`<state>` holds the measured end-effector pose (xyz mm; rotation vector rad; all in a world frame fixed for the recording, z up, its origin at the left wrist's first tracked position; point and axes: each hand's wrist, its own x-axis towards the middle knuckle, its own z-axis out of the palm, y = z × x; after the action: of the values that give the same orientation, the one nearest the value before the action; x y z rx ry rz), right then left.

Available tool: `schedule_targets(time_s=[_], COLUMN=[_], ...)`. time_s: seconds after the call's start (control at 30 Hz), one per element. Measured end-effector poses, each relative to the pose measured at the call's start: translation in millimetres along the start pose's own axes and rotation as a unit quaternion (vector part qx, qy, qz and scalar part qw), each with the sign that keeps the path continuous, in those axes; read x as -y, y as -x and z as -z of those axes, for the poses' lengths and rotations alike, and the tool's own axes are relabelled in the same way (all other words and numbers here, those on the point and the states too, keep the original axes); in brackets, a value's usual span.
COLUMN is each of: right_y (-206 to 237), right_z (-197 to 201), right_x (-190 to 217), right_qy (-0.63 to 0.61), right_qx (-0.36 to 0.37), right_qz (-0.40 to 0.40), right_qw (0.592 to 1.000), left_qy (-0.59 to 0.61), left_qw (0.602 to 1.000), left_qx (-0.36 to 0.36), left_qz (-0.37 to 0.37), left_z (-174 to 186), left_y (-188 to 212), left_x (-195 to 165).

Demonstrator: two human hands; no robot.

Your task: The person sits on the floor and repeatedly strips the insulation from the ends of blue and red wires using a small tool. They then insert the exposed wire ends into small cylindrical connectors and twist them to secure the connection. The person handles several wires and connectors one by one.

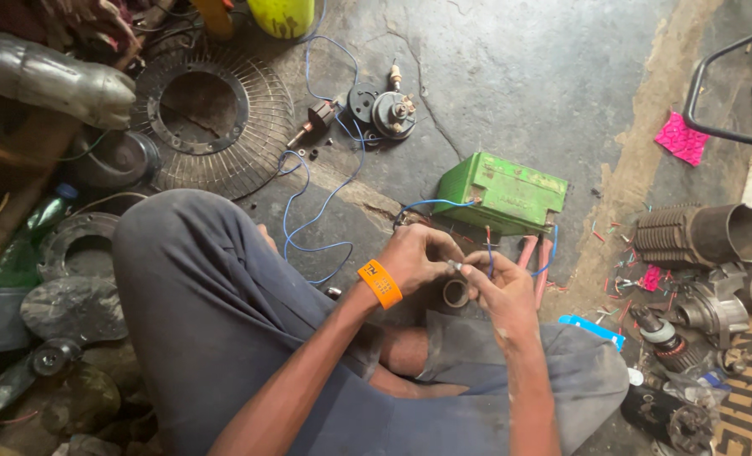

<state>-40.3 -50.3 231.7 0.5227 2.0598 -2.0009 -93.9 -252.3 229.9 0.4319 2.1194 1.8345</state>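
Cracked grey concrete floor spreads below us, littered with motor parts. At centre, our left hand [414,257] and right hand [496,285] meet, fingertips pinched on a thin blue wire [487,253] held taut between them, close for fine work. A green rectangular battery box [503,192] sits at twelve o'clock, a round wire fan guard [211,118] at ten.

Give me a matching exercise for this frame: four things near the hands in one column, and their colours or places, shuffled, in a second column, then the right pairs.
Things:
1. Box-shaped casing
2. Wristband
3. Fan guard
4. Finned cylinder

Descriptions:
A. Round wire grille lying flat on the floor, upper left
B. Orange, on the left hand's wrist
C. Green, on the floor just beyond both hands
D. Ribbed grey metal, lying on its side at the right

Pairs: 1-C, 2-B, 3-A, 4-D

The left hand and right hand meet over thin blue wire.
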Motion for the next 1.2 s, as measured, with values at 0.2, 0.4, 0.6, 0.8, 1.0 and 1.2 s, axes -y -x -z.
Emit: schedule_targets(time_s=[0.2,0.4,0.6,0.8,1.0,1.2], right_y=[-1.4,7.7,17.3,21.5,24.2,20.0], right_z=[13.1,28.9,18.3,11.1,11.4,8.5], right_x=[-1.4,11.6,20.2,24.6,29.6,25.7], right_qy=[-0.031,0.074,0.083,0.123,0.226,0.107], right_qx=[-0.021,-0.108,-0.114,-0.104,-0.100,-0.072], right_qz=[0.089,0.218,0.276,0.252,0.268,0.248], right_qw=[0.995,0.967,0.951,0.954,0.931,0.960], left_qy=[0.009,0.031,0.068,0.062,0.074,0.044], left_qw=[1.000,0.999,0.997,0.996,0.991,0.995], left_qx=[0.005,0.000,0.030,0.055,0.079,0.074], left_qz=[0.013,-0.011,0.021,0.038,0.072,0.058], left_z=[-3.4,-4.9,-5.0,-3.2,-1.9,-1.8], left_y=[-0.8,-1.3,-1.0,2.0,3.8,3.5], left_x=[-0.5,3.5,4.1,-4.4,-13.2,-10.6])
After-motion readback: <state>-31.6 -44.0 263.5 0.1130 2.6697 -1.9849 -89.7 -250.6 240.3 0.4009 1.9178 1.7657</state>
